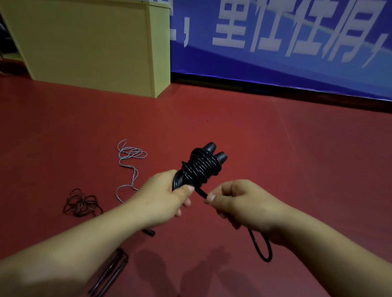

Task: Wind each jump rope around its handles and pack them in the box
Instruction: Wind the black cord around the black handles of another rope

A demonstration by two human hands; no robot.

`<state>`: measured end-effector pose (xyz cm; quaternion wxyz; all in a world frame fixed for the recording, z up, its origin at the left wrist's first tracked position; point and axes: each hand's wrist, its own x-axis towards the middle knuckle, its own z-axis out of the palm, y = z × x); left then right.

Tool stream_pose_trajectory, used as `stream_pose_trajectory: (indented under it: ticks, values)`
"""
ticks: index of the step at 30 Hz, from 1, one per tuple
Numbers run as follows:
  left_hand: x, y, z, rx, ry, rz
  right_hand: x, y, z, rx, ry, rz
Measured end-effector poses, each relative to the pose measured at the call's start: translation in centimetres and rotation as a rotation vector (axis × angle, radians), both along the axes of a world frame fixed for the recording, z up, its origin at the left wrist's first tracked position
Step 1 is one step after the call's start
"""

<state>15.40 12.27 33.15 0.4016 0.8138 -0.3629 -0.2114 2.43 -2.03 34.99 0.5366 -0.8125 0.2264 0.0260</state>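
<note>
Down at the bottom edge, under our left forearm, two thin dark handles [111, 275] lie side by side on the red floor [282, 153], likely a rope waiting its turn. Further out lie a dark loose rope [81, 203] and a grey one [129, 165], both unwound and well apart from the box [86, 43], which stands at the far left against the blue banner [289, 39].

Our left hand [164, 194] is clamped round the lower ends of the black rope's paired handles [213, 151], thumb pressed over the coils [200, 169] so the turns cannot slip. We hold the bundle tilted up and away, tops pointing toward the banner, which leaves the wound part clear for the other hand.

Our right hand [237, 203] pinches the free cord [201, 192] between thumb and forefinger, just beside the left thumb, keeping it taut off the bundle. A short loop of slack [262, 248] hangs below the right wrist, so we judge the winding is nearly done; only that tail remains to wrap or tuck. Both forearms reach forward, hands close together but not touching.
</note>
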Motion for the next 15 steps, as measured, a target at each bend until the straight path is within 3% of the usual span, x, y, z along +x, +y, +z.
stream_pose_trajectory:
  ticks: [6, 9, 15]
  values:
    - [-0.5, 0.0, 0.8, -0.190, 0.370, 0.023, -0.1, -0.6, -0.1, -0.073, 0.004, -0.060]
    - [-0.6, 0.0, 1.1, -0.226, 0.441, 0.050, -0.1, -0.6, 0.1, -0.053, -0.006, -0.066]
    - [0.1, 0.0, 0.0, 0.017, -0.088, 0.031, -0.2, 0.1, 0.5, -0.079, -0.014, -0.040]
